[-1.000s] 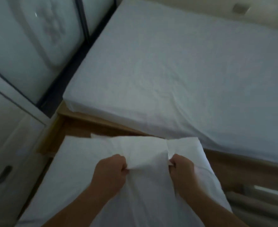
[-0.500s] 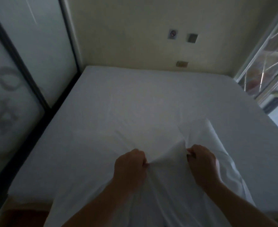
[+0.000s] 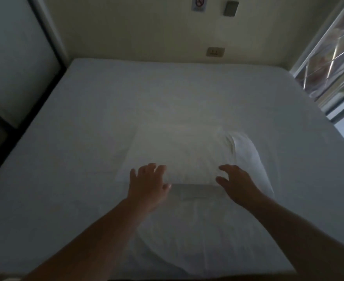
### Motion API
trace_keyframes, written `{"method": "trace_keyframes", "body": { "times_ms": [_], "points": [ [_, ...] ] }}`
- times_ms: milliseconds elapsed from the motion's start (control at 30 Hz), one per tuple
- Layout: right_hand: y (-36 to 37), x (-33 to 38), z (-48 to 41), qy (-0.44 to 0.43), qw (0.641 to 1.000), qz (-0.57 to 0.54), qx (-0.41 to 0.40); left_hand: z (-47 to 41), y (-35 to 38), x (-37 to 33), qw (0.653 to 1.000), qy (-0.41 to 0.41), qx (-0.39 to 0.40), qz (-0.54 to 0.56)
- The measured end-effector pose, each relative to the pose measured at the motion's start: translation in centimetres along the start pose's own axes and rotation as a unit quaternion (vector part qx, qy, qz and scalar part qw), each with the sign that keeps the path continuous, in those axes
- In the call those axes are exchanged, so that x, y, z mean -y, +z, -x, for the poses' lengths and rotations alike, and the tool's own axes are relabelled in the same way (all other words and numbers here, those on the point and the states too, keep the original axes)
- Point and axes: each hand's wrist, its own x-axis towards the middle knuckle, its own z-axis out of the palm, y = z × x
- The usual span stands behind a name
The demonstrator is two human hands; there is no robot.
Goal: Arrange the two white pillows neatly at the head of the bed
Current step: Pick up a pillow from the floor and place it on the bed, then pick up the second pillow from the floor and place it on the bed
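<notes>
A white pillow (image 3: 179, 157) is seen lying flat on the bed (image 3: 86, 122), in the middle of the sheet and well apart from the wall (image 3: 146, 33) at the far end. A second pillow (image 3: 197, 236) lies nearer, its far end tucked under the first. The left hand (image 3: 146, 185) and right hand (image 3: 236, 185) are spread, fingers released, at the near corners of the far pillow; nothing is grasped. Whether the palms touch the fabric cannot be told.
</notes>
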Motion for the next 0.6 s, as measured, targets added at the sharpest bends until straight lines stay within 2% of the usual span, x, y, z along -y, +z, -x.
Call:
{"method": "trace_keyframes", "body": {
  "times_ms": [167,433,500,600],
  "points": [
    [4.8,2.4,3.0,-0.047,0.998,0.018,0.047,4.9,0.9,5.0,0.998,-0.059,0.035,0.003],
    [12.7,12.6,13.2,-0.141,0.979,0.053,0.137,20.1,2.1,13.7,0.983,-0.162,0.045,0.08],
    [15.6,14.9,16.9,-0.176,0.966,0.09,0.169,25.0,3.3,16.0,0.973,-0.195,0.032,0.12],
    [21.8,17.7,22.2,-0.237,0.927,0.171,0.236,34.5,7.9,19.8,0.945,-0.273,0.033,0.175]
  ]
}}
